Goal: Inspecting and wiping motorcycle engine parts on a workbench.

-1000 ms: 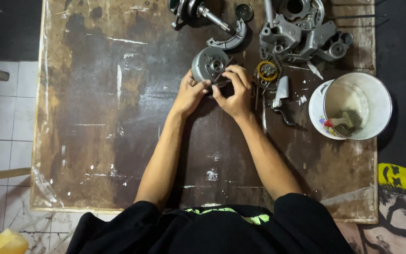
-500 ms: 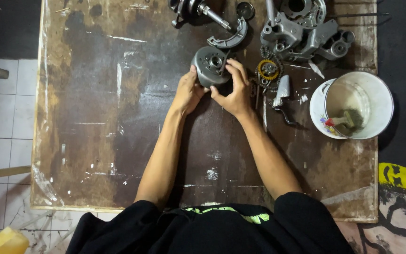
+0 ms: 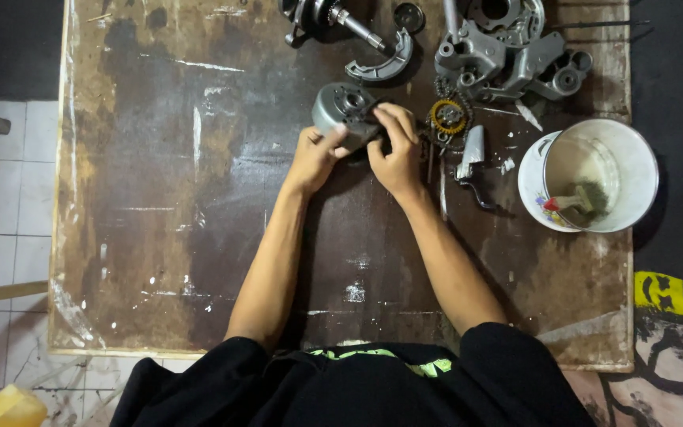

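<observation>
A grey round metal drum part rests on the stained brown board, tilted onto its side near the far middle. My left hand grips its near left edge with thumb and fingers. My right hand is closed over its right side, fingers curled on top of a dark piece there. Both forearms reach straight out from my body over the board.
Right of my hands lie a yellow-toothed sprocket with chain and a small silver lever. A grey engine casing, a curved shoe piece and a shaft sit at the far edge. A white bucket stands at right.
The drum part has been turned and tipped to the left in my hands; my right fingers have shifted over its top right side. Both hands stay on it.
</observation>
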